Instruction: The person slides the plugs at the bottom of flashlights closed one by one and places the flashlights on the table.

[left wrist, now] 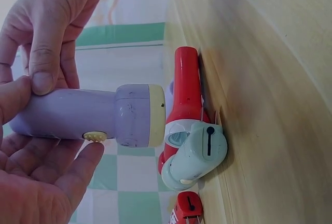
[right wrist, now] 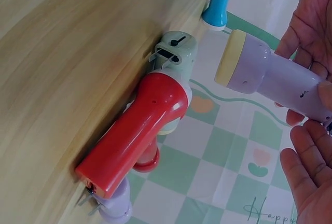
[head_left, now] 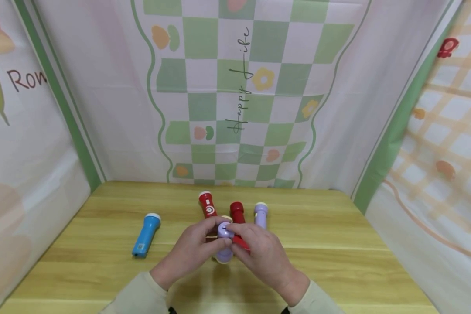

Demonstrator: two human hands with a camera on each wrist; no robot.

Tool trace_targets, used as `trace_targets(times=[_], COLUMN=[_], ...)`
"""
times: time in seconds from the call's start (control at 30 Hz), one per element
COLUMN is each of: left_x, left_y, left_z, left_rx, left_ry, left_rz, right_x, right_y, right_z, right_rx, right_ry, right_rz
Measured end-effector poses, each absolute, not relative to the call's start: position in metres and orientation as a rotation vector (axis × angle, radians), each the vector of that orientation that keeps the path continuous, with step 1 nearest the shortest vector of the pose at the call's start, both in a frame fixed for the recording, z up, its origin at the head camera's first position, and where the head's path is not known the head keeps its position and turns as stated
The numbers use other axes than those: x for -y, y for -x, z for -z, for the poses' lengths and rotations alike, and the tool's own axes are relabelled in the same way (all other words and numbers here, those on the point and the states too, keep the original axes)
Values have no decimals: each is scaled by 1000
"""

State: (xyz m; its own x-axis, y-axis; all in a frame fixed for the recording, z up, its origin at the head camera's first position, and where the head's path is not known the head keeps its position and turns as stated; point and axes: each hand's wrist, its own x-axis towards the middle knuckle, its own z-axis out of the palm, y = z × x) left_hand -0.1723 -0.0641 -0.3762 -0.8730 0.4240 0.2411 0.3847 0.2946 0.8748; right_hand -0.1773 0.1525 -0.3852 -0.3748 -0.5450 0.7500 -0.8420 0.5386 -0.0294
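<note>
Currently left hand (head_left: 190, 250) and right hand (head_left: 263, 253) clamped on lilac flashlight (left wrist: 101, 112), fingers and thumbs at its tail half, cream end (left wrist: 157, 115) down, held above the surface (head_left: 345, 261) about midway between side edges. Blue flashlight (head_left: 146, 235) nearer left edge; paw-print red flashlight (head_left: 207, 205) toward far edge; mint flashlight (left wrist: 194, 156) below.

We're holding our L hand (head_left: 192, 246) and R hand (head_left: 264, 250) close tog. in front of us, fingertips nearly meeting. On the L, we're curling in a grip, w/ the index finger (head_left: 209, 223) on the far side & the thumb (head_left: 223, 243) nearer us. On the R, we're gripping too, index finger (head_left: 237, 228) pointing inward. We're angling L forearm (head_left: 135, 294) and R forearm (head_left: 315, 298) inward, approx. mirrored, w/ both wrists (head_left: 162, 274) showing bare.
</note>
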Motion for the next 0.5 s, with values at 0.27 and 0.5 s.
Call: trace_targets(times=[0.27, 0.5], left_x=[64, 63], left_y=[172, 171], left_z=[375, 375], left_rx=[-2510, -2522], left_ry=[-781, -774], left_rz=[-1675, -1660], right_x=[-155, -155], right_y=[178, 178], right_z=[385, 385], right_rx=[2071, 2058], right_ry=[-1128, -1134], right_rz=[-571, -595])
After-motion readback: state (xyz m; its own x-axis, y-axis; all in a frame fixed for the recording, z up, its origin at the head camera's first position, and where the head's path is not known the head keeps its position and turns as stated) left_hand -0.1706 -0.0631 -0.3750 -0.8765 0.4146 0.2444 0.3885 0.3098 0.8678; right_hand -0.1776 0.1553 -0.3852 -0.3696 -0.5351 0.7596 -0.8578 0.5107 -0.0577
